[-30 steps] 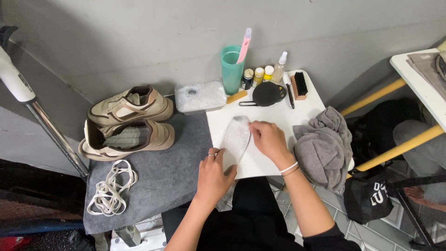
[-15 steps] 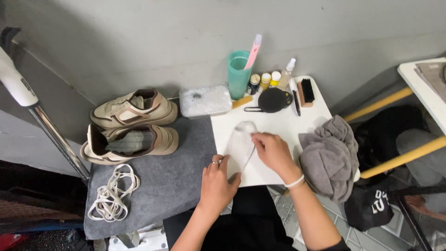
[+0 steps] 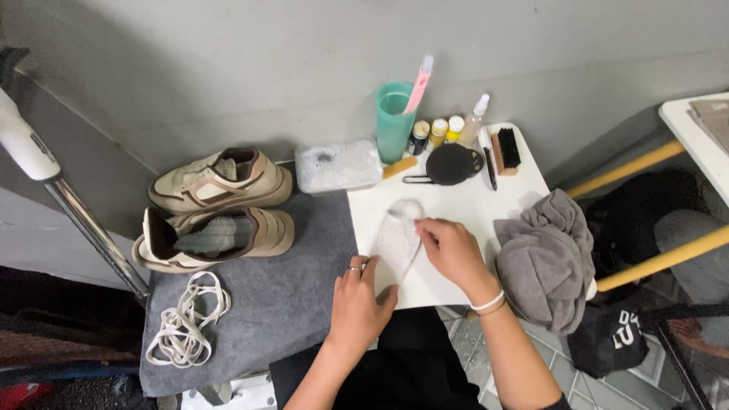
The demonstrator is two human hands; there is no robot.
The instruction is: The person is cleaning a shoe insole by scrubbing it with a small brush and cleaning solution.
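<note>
The lower end of the white insole (image 3: 398, 241) is covered by the left hand (image 3: 357, 304), whatever the right hand (image 3: 454, 252) pinches cannot be made out, and the metal pole (image 3: 83, 216) is cut off at the left edge.

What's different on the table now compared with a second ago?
Little changed. The right hand has slid from the upper part of the white insole to its right edge, fingers at the top. The left hand still pins the near end. Shoes, laces and grey cloth stayed put.
</note>
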